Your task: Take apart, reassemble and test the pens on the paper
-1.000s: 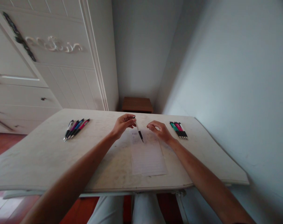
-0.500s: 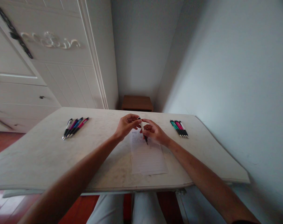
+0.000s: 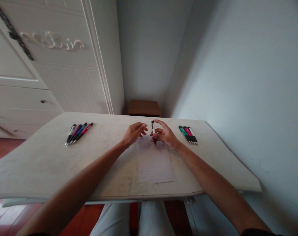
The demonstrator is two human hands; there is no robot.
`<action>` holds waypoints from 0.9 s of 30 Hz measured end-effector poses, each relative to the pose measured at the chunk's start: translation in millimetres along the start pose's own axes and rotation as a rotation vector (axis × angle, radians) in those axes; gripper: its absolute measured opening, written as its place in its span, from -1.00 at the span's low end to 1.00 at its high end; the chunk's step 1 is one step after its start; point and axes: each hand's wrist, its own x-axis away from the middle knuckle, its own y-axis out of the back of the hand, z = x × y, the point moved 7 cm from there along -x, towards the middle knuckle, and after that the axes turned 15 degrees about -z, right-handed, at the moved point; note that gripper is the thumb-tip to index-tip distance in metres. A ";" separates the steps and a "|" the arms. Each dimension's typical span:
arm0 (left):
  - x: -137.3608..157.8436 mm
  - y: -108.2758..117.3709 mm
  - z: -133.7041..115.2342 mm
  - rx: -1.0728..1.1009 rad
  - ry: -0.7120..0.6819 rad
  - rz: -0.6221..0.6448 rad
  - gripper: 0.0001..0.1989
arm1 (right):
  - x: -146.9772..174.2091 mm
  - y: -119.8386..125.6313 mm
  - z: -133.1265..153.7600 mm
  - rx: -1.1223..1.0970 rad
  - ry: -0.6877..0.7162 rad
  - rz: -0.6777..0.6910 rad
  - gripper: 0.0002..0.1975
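Observation:
In my right hand [image 3: 165, 135] is a white pen [image 3: 153, 129] with a black clip and a black grip, gripped between thumb and fingers. The pen stands nearly upright, its point downward over the upper part of a lined sheet of paper [image 3: 156, 168]. My index finger reaches up near the pen's top end. Just left of the pen, my left hand [image 3: 134, 133] holds nothing; its fingers are loosely bent and apart. Some writing or drawing shows at the top of the sheet, too blurred to read.
Several pens [image 3: 78, 133] in white, purple, blue and pink lie fanned at the left of the white table [image 3: 102, 183]. Several more pens [image 3: 188, 134], green, pink and white, lie side by side at the right. A brown wooden box-like piece [image 3: 144, 107] stands behind the table.
My left hand has let go of the pen's top end and moved slightly away to the left. The pen, now only in my right hand, has turned more upright.

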 end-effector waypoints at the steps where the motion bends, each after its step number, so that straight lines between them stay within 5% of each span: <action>1: -1.6 1.4 3.2 -0.015 -0.003 -0.008 -0.55 | -0.2 1.2 0.8 -0.014 -0.002 -0.014 -0.19; 7: -6.6 7.4 14.7 -0.064 0.015 -0.037 -0.58 | -3.3 8.4 0.2 -0.251 -0.127 -0.109 -0.47; 13: -5.0 5.3 14.4 -0.097 0.015 -0.036 -0.63 | -3.4 6.5 -13.1 -0.470 -0.469 -0.047 -0.91; 18: -2.7 2.4 9.5 -0.146 -0.034 -0.025 -0.66 | 10.0 -8.2 -16.9 -0.497 -0.660 0.054 -0.57; 27: -0.7 0.6 5.2 -0.178 -0.066 -0.007 -0.68 | 19.0 -24.8 -5.0 -0.490 -0.615 0.119 -0.59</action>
